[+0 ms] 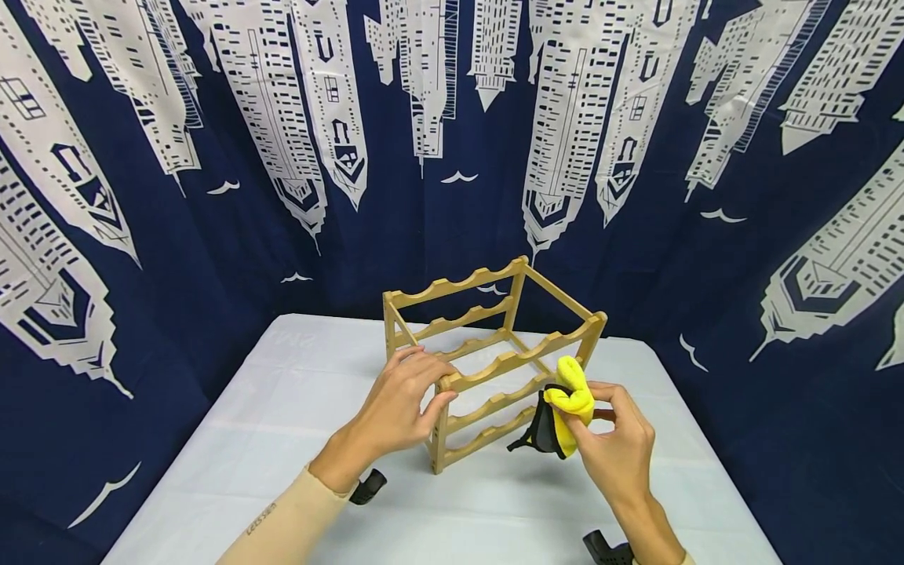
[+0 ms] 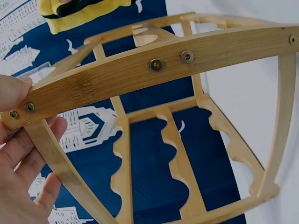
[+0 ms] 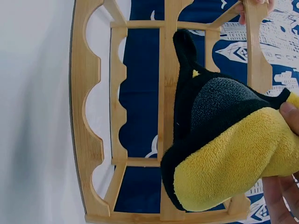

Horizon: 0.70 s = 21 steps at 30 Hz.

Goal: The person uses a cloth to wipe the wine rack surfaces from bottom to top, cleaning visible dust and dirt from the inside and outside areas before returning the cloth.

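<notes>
A wooden rack [image 1: 508, 363] with scalloped rails stands upright on the table. My left hand [image 1: 404, 399] grips its top near-left corner. In the left wrist view, the thumb lies on one side of the bolted wooden post [image 2: 107, 77] and the fingers lie behind it. Pinched in my right hand [image 1: 621, 451] is a folded cleaning cloth [image 1: 574, 402], yellow on one side and grey on the other, with black edging. Seen from the right wrist, the cloth [image 3: 229, 163] hangs over the rack's scalloped front rails [image 3: 170, 93], hiding part of them.
A white-covered table [image 1: 311, 377] carries the rack. Behind and on both sides hangs a dark blue curtain [image 1: 438, 227] printed with white buildings and birds. Black devices [image 1: 369, 487] are worn at both wrists.
</notes>
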Available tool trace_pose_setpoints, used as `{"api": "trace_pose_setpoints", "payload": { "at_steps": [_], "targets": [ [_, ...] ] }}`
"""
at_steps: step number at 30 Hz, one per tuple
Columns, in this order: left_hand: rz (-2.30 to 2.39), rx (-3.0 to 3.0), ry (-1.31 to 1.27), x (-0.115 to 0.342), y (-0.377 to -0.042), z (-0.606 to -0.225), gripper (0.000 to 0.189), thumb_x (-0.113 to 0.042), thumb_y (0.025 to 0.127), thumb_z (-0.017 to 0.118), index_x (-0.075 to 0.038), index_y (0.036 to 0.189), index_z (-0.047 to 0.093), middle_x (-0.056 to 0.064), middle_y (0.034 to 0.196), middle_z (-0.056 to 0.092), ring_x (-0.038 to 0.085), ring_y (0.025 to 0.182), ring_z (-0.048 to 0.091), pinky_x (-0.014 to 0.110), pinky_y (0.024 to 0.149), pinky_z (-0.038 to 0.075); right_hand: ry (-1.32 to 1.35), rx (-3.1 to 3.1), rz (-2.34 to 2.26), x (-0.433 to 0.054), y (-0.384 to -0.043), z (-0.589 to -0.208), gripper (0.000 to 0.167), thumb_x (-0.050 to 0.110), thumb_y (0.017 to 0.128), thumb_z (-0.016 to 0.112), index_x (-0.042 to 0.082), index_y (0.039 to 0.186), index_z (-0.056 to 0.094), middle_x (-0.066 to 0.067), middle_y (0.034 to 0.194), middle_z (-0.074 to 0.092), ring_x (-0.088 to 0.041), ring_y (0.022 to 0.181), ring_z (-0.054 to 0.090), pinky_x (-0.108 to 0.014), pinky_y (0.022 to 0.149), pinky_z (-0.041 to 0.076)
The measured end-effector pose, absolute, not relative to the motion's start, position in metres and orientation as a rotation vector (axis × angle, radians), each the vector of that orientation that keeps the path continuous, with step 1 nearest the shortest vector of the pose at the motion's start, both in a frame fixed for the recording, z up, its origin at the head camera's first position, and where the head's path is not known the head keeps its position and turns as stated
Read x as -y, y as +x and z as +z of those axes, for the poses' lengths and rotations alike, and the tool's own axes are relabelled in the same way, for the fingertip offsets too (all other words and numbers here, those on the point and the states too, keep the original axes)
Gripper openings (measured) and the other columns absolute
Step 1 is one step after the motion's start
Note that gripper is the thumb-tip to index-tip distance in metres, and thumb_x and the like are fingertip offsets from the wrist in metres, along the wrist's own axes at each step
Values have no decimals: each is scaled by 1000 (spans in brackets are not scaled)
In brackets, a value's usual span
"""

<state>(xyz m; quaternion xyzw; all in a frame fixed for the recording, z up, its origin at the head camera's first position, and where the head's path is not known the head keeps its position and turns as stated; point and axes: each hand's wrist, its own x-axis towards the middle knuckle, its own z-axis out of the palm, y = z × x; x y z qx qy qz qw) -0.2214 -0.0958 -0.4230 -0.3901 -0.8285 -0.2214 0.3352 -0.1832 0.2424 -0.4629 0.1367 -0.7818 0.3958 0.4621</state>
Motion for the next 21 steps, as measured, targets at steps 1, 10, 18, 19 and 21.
{"api": "trace_pose_setpoints", "payload": {
  "at_steps": [1,10,18,19,21],
  "targets": [
    [-581,2166,-1023,97,-222,-424,19,-18,104,85,-10,121,81,4,121,86,24,124,81,59,128,56,346,1928,970,-242,-183,-464,47,-10,71,107,-6,107,77,-21,111,84,18,114,65,-1,86,57],
    [-662,2178,-1085,112,-233,-425,23,-11,107,81,-4,128,78,11,134,83,30,135,76,61,136,51,489,1954,937,-242,-188,-468,46,-11,70,105,-4,107,77,-19,112,85,11,118,69,-3,89,58],
    [-697,2189,-1109,119,-238,-423,20,-11,109,78,-5,128,77,13,140,81,31,141,73,57,136,51,660,1972,872,-238,-191,-476,47,-10,70,103,1,109,79,-15,115,84,-10,108,75,-10,83,58],
    [-707,2192,-1109,119,-239,-423,20,-11,109,78,-5,128,77,13,141,81,31,141,73,56,136,51,678,1989,859,-237,-191,-478,47,-10,70,103,1,109,78,-14,116,84,-13,108,76,-9,84,58],
    [-719,2192,-1112,120,-241,-423,20,-11,109,78,-5,128,77,13,141,81,32,141,72,56,135,52,706,2027,834,-236,-190,-480,48,-9,71,103,2,110,78,-14,118,83,-21,110,77,-8,90,59]
  ]
}}
